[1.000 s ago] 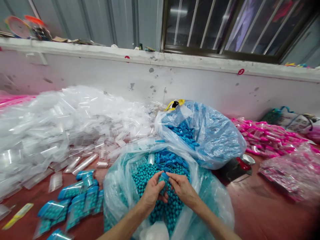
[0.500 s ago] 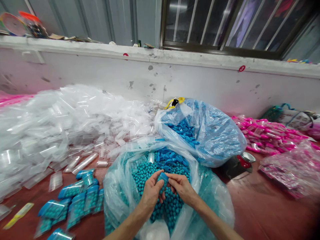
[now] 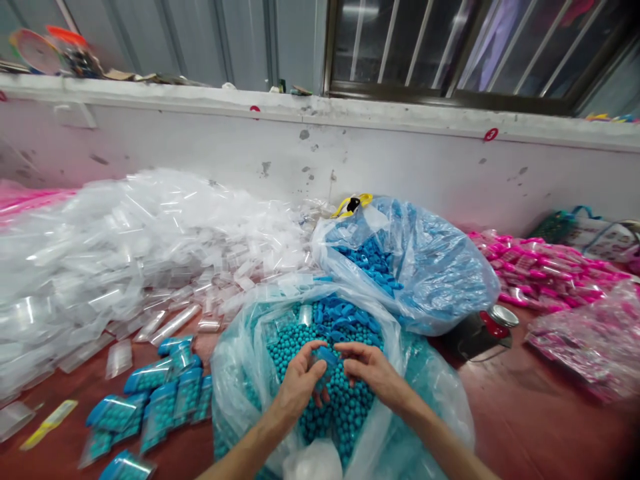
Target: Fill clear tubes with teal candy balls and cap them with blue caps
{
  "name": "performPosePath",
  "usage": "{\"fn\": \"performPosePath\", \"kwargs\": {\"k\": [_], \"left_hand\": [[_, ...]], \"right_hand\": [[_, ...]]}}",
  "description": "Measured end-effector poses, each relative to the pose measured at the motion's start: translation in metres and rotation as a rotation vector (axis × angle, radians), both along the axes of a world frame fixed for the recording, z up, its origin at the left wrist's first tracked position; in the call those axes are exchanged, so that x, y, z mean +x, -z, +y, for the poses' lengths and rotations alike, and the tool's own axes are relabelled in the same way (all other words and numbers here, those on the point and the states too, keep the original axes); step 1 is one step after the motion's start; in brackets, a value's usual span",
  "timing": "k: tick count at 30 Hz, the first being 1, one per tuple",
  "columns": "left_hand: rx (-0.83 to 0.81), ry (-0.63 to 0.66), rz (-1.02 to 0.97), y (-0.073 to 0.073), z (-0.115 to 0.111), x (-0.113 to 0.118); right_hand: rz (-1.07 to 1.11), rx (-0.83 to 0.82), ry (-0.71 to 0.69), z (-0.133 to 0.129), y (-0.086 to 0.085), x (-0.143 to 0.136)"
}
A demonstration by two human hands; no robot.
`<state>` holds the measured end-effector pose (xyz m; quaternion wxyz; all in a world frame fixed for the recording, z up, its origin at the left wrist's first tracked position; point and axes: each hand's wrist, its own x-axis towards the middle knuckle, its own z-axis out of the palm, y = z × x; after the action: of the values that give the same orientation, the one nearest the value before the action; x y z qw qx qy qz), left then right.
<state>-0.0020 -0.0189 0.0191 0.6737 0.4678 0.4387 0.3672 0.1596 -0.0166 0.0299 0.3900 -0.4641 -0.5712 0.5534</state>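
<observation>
My left hand [image 3: 299, 381] is closed round a small clear container with a blue cap [image 3: 326, 355], held above an open plastic bag [image 3: 235, 360] of teal beads [image 3: 345, 400]. What fills the container is partly hidden by my fingers. Just right of the cap, my right hand [image 3: 373, 373] is open, its index finger stretched towards the container and nothing visible in its grasp. Loose blue caps [image 3: 345, 319] lie on the beads at the back of the bag, beside an uncapped clear container [image 3: 305, 314].
Several filled, capped containers [image 3: 164, 407] lie on the red table [image 3: 540, 427] at left. Behind them spreads a heap of clear containers [image 3: 165, 233]. A bag of blue caps [image 3: 430, 267] stands behind the beads; a dark tin [image 3: 483, 337] and pink packets [image 3: 545, 267] are at right.
My right fingers have come off the capped container and spread apart, moving slightly right. My left hand still holds it. The whole view has shifted slightly.
</observation>
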Motion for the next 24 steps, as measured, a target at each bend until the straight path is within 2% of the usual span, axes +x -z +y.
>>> {"fn": "performPosePath", "kwargs": {"k": [3,6,10,13,15,17,24], "left_hand": [[0.018,0.033,-0.007,-0.002,0.001,-0.004],[0.055,-0.014,0.050,-0.004,-0.002,-0.003],[0.101,-0.090,0.060,-0.007,-0.007,0.002],[0.071,-0.128,0.002,-0.008,-0.009,0.002],[0.040,-0.121,-0.018,-0.008,-0.009,-0.001],[0.044,-0.102,-0.022,-0.007,-0.009,-0.003],[0.115,-0.146,-0.035,-0.013,-0.006,0.001]], "right_hand": [[0.119,-0.112,0.131,0.009,-0.002,-0.002],[0.033,-0.029,0.170,0.011,-0.003,-0.009],[-0.199,0.166,0.004,-0.001,-0.013,-0.020],[-0.378,0.150,-0.129,-0.012,-0.019,-0.025],[-0.477,0.116,-0.197,-0.017,-0.018,-0.027],[-0.575,0.151,-0.216,-0.019,-0.013,-0.030],[-0.768,0.444,0.025,-0.024,-0.002,-0.049]]}}
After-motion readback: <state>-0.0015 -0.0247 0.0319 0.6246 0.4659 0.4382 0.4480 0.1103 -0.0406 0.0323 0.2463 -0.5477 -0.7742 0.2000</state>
